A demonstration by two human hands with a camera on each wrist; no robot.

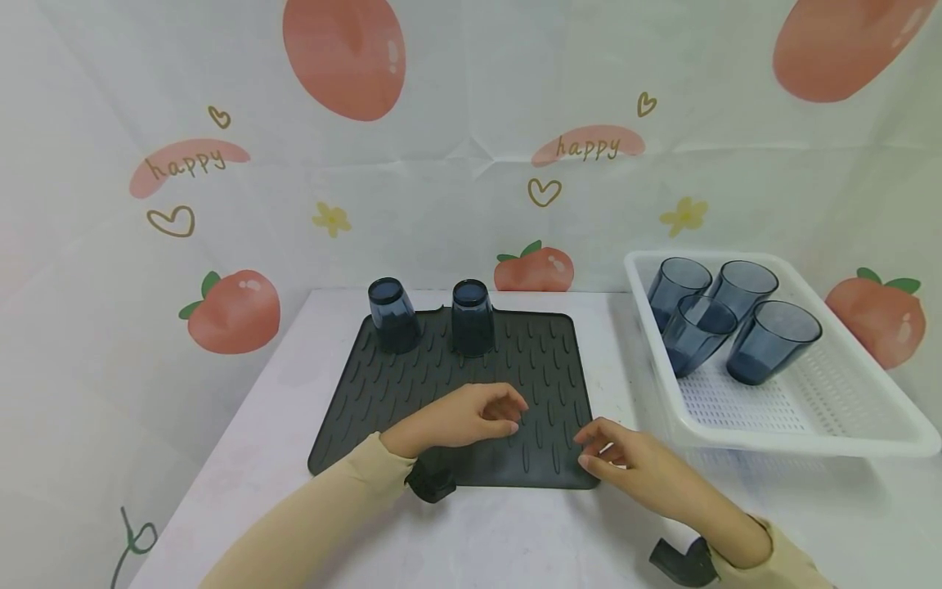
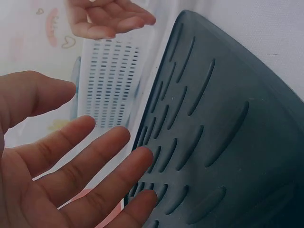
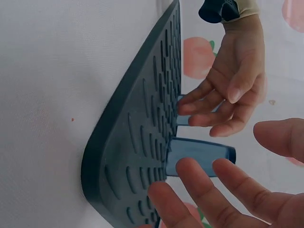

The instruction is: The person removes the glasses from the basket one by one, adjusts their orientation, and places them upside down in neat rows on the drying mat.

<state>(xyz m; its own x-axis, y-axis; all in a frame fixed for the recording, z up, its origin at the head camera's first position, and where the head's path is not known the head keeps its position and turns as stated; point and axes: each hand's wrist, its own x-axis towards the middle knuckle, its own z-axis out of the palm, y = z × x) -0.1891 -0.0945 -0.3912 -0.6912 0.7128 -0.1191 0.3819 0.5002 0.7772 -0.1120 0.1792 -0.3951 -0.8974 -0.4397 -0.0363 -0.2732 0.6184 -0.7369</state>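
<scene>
My left hand (image 1: 471, 415) hovers over the front middle of a black ridged drying mat (image 1: 545, 368), fingers loosely bent and nothing in them. Just past the mat's front right corner is my right hand (image 1: 625, 462), also without anything in its grasp, its fingers relaxed. Two blue glass tumblers, one at the left (image 1: 393, 315) and one nearer the middle (image 1: 473, 319), stand upside down along the mat's back edge. In the right wrist view a tumbler (image 3: 199, 156) shows beyond the right fingertips.
At the right sits a white plastic basket (image 1: 846, 446) with a perforated bottom. Several blue tumblers lean mouth-up in its left part, one of them (image 1: 773, 339) nearest the middle. A white cloth backdrop (image 1: 441, 204) with printed peaches hangs behind the table (image 1: 257, 491).
</scene>
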